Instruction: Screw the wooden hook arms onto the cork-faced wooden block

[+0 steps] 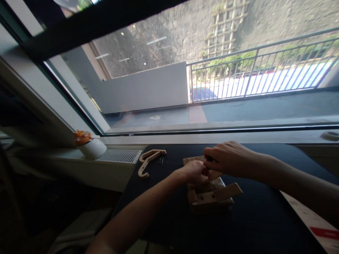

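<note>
My right hand (227,158) is closed around a dark tool handle (209,160), its tip hidden. Pressed against it, my left hand (194,172) has its fingers closed on a pale wooden piece (215,175), mostly covered by both hands. Under the hands lies a brown block in shiny clear wrap (219,183). A wooden hook piece (212,197) with dark holes rests on the block's near end. To the left on the table are more curved wooden hooks (145,166) and several small screws (161,161).
The black table (169,218) stands against a window sill (169,138). A white pot with orange flowers (92,148) sits at the left beside a vent grille (119,156). Below the table's right edge is a pale board or box with a red stripe (324,233).
</note>
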Demonstrator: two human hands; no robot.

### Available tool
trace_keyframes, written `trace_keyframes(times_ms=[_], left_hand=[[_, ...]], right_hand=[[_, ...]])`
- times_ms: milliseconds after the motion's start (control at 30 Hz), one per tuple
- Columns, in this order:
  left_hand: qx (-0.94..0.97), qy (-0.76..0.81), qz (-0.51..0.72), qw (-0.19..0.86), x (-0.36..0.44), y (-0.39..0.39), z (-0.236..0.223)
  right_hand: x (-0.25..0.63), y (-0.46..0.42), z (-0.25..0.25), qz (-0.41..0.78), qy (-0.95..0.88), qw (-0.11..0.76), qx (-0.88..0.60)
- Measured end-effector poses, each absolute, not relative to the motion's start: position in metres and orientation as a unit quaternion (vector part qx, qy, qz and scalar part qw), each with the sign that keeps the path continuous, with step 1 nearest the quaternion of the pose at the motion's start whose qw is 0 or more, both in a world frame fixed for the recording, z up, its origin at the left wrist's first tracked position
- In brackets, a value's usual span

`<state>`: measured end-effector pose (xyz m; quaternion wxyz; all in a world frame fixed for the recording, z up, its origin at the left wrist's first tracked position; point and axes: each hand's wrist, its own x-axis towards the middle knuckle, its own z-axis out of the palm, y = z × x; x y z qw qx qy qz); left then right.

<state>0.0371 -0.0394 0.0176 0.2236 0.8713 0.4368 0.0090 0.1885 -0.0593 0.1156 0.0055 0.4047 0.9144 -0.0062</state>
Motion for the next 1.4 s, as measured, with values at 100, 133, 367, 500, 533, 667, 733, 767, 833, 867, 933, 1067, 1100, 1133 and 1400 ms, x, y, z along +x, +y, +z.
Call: trace_keyframes(times_ms=[100,133,367,500,533,667,733,767,833,867,933,1067,1100,1133,1400], left_hand=[[0.874,0.427,0.011,0.233,0.037,-0.040,0.021],[0.872,0.427,0.011,0.238,0.037,-0.040,0.021],[0.867,0.440,0.005,0.235,0.037,-0.040,0.019],[0.869,0.438,0.012,0.232,0.037,-0.040,0.021],[0.869,0.437,0.015,0.232,0.037,-0.040,0.021],[0.866,0.435,0.024,0.247,0.037,-0.040,0.020],[0.863,0.436,0.023,0.256,0.037,-0.040,0.019],[0.862,0.436,0.020,0.258,0.037,-0.040,0.019],[0.860,0.439,0.015,0.259,0.037,-0.039,0.018],[0.860,0.441,0.013,0.258,0.037,-0.039,0.018],[0.859,0.443,0.014,0.258,0.037,-0.039,0.019],[0.859,0.431,0.026,0.274,0.036,-0.039,0.019],[0.857,0.431,0.029,0.281,0.036,-0.039,0.019],[0.855,0.432,0.030,0.285,0.036,-0.039,0.019],[0.863,0.427,0.010,0.270,0.037,-0.039,0.022]], right_hand=[[0.192,-0.060,0.119,-0.042,0.923,-0.007,0.382],[0.193,-0.060,0.119,-0.052,0.924,-0.007,0.378],[0.189,-0.058,0.112,-0.009,0.916,-0.001,0.402],[0.190,-0.059,0.111,-0.006,0.920,-0.015,0.392],[0.192,-0.059,0.113,-0.016,0.921,-0.018,0.388],[0.196,-0.059,0.118,-0.043,0.924,-0.003,0.381],[0.197,-0.059,0.116,-0.044,0.921,0.008,0.386],[0.196,-0.058,0.114,-0.035,0.921,0.009,0.389],[0.194,-0.058,0.111,-0.001,0.920,0.010,0.392],[0.193,-0.058,0.109,0.017,0.919,0.012,0.394],[0.193,-0.058,0.109,0.033,0.914,0.020,0.404],[0.196,-0.062,0.117,-0.019,0.914,0.008,0.406],[0.197,-0.062,0.120,-0.034,0.917,0.006,0.398],[0.198,-0.062,0.122,-0.046,0.919,0.008,0.391],[0.193,-0.055,0.112,0.019,0.918,0.040,0.394]])
